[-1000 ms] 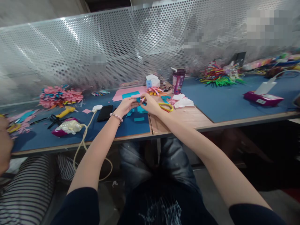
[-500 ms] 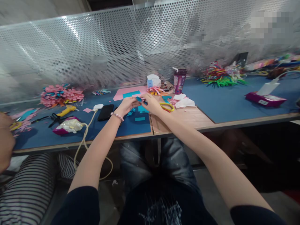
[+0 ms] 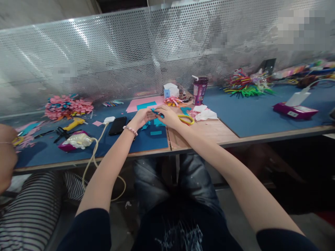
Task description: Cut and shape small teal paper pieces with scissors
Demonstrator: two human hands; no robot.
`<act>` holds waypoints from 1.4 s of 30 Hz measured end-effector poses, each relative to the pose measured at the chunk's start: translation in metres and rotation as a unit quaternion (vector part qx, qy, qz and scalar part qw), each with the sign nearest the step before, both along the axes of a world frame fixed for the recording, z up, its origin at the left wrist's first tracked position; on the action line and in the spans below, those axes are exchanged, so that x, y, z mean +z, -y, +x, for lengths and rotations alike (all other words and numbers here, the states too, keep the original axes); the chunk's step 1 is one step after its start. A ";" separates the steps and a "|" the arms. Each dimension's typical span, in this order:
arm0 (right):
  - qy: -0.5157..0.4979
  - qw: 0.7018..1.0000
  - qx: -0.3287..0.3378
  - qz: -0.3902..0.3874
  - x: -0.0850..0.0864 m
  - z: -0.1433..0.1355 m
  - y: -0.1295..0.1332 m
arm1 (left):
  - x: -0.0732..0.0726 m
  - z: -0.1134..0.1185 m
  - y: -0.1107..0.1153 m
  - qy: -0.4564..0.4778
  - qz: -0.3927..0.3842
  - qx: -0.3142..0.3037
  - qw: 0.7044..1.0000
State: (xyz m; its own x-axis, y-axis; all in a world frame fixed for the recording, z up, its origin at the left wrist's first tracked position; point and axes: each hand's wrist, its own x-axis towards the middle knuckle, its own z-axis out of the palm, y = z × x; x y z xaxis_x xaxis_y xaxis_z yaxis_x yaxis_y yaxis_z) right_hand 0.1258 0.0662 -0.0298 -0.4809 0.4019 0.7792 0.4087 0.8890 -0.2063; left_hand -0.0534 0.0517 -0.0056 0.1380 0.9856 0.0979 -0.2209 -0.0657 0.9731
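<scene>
A small piece of blue paper (image 3: 154,111) is pinched between my two hands above the table. My left hand (image 3: 142,118), with a beaded bracelet at the wrist, closes its fingertips on it from the left. My right hand (image 3: 167,115) grips it from the other side, and its fingers partly hide the paper. Beneath the hands lie cut blue paper pieces (image 3: 158,122) and a separate blue strip (image 3: 156,133). Yellow-handled scissors (image 3: 186,120) rest just right of my right hand. Pink paper sheets (image 3: 133,105) lie behind.
Left of my hands are a black phone (image 3: 118,126), a yellow glue gun (image 3: 75,123) and a wrapped power strip (image 3: 75,141) with a cable. A purple cup (image 3: 200,91) stands behind, near crumpled tissue (image 3: 206,114). A co-worker's arm (image 3: 7,157) shows at far left.
The blue paper between my fingertips has turned slightly and shows less of its surface. My fingers have shifted a little around it; both arms stay almost in place.
</scene>
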 end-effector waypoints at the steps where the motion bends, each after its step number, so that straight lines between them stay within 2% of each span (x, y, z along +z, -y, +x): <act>1: 0.001 1.000 -0.001 0.001 0.000 0.000 0.000 | 0.001 0.000 0.000 0.001 -0.001 -0.001 1.000; 10: -0.004 1.000 0.002 0.002 0.001 0.000 0.002 | 0.000 0.003 0.006 -0.021 0.025 -0.019 0.999; 19: -0.058 0.996 -0.046 -0.039 0.000 0.000 0.002 | -0.002 0.003 0.001 -0.007 0.052 0.000 0.999; 29: -0.055 0.995 -0.037 -0.075 -0.006 -0.001 -0.004 | 0.002 0.005 0.005 -0.018 0.058 0.013 0.998; 42: -0.059 0.992 -0.009 -0.109 -0.004 -0.004 -0.008 | -0.001 0.008 0.008 -0.081 0.095 0.027 0.992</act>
